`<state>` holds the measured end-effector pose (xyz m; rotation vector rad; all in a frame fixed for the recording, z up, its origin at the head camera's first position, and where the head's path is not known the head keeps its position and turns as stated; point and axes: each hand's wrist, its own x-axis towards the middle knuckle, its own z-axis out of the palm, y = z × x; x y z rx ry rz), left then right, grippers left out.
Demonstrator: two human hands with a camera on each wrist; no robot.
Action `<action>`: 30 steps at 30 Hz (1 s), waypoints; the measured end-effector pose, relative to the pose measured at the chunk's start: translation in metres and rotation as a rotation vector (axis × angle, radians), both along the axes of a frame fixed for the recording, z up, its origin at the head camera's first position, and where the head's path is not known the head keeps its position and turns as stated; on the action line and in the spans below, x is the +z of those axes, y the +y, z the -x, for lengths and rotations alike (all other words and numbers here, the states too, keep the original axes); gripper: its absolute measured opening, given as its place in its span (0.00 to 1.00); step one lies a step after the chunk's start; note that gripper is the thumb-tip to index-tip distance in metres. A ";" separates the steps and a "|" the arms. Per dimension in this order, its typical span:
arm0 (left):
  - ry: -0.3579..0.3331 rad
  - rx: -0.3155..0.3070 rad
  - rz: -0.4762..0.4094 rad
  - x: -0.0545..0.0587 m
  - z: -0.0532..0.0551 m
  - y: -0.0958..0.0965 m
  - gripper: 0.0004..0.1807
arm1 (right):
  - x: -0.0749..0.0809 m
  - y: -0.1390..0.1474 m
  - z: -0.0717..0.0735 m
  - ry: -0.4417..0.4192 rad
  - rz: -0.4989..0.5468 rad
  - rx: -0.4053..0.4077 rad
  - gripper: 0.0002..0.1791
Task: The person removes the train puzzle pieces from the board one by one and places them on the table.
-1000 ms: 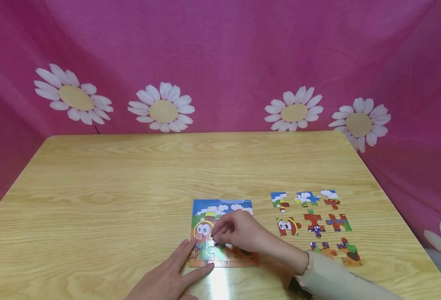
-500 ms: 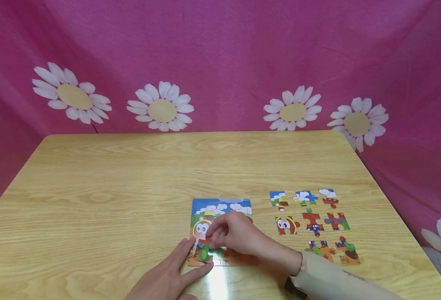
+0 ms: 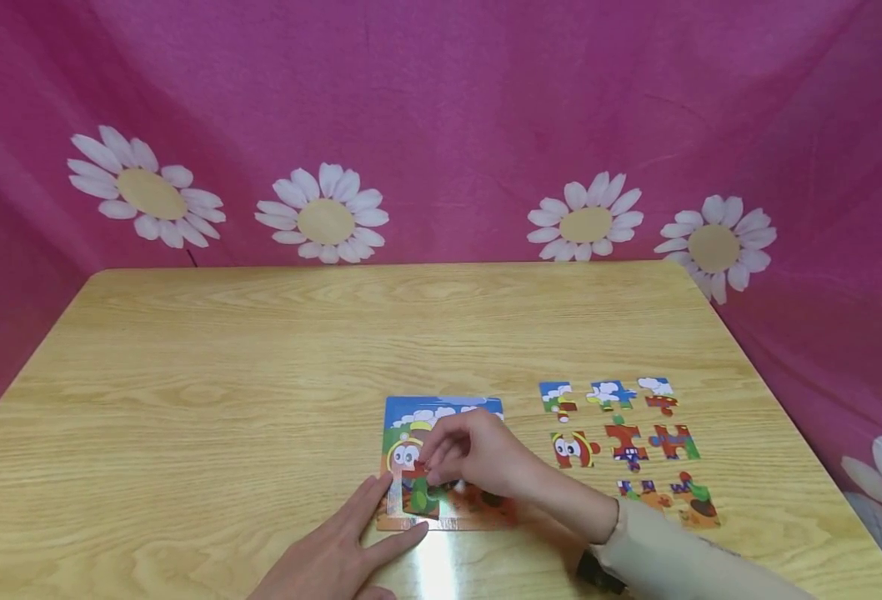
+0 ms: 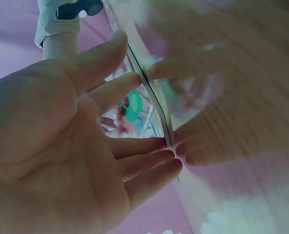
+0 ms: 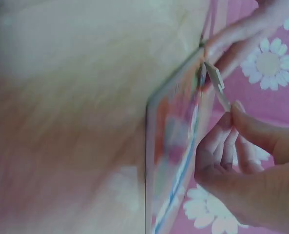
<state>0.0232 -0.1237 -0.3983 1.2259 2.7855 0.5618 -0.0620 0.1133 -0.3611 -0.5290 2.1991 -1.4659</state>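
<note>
My right hand (image 3: 478, 454) pinches a green and brown jigsaw piece (image 3: 420, 500) between thumb and index finger, over the lower left part of the picture puzzle board (image 3: 478, 524). In the right wrist view the jigsaw piece (image 5: 218, 87) is tilted, its far end close to the board (image 5: 151, 151). The board shows a cartoon face with big eyes under a blue sky; my right hand covers part of it. At the board's lower left corner rests my left hand (image 3: 332, 546), index finger and thumb extended along its edges. The left wrist view shows its fingertips (image 4: 166, 168) at the board's edge.
Several loose jigsaw pieces lie in rows right of the board, among them one with eyes (image 3: 572, 450) and one with clouds (image 3: 612, 395). My right forearm's beige sleeve (image 3: 681, 550) passes in front of the lowest row. A pink flowered cloth (image 3: 441, 125) hangs behind the wooden table (image 3: 261, 358).
The jigsaw piece, earlier in the board's lower left corner, has shifted right and tilted in my right hand's pinch. My left hand has stayed at the board's corner.
</note>
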 end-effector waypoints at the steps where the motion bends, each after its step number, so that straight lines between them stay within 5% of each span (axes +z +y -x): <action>1: -0.011 0.000 0.001 0.000 0.000 0.000 0.30 | 0.001 0.004 0.001 -0.001 0.014 0.004 0.07; 18: 0.001 0.032 -0.033 0.002 -0.004 0.000 0.31 | 0.015 0.124 -0.004 -0.078 -0.092 -0.051 0.09; 22: 0.000 0.036 -0.036 0.002 -0.004 0.000 0.31 | 0.010 0.142 -0.010 -0.058 -0.108 -0.051 0.09; 30: -0.081 0.045 -0.010 0.004 -0.003 0.000 0.32 | 0.005 0.154 -0.020 0.052 -0.302 -0.106 0.10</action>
